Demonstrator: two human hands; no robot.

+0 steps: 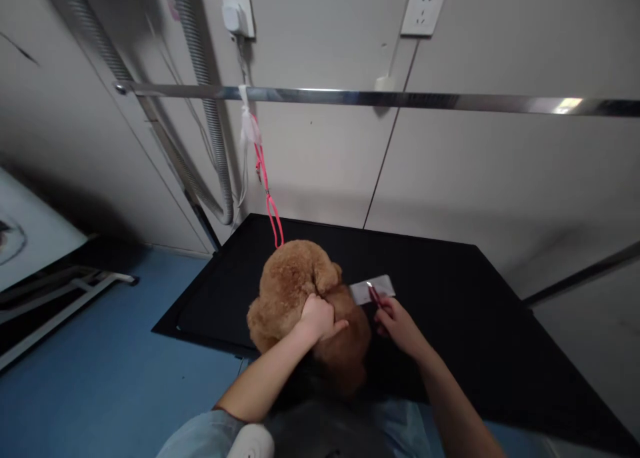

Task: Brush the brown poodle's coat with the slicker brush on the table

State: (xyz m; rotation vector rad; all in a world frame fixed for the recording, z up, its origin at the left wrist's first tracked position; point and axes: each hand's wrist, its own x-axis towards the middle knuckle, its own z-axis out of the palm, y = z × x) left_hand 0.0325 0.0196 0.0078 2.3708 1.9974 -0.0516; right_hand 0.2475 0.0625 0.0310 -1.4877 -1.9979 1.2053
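Note:
A curly brown dog (290,278) is on the black grooming table (440,265), close to my body. My left hand (319,316) presses into its fur with curled fingers, the thumb sticking out to the right. Whatever lies under those fingers is hidden. To the right of the dog, my right hand (395,323) is closed around a small red-handled tool (374,294) with a shiny metal tip; its exact kind is too small to tell. Just beyond the tool, a flat white packet or sheet (384,285) lies on the tabletop.
A metal rail (320,97) crosses the wall behind the table. From it hangs a pink grooming loop (270,205), its lower end near the dog. Grey corrugated hoses (200,58) run down at the left, and a white-topped stand (35,225) is at far left.

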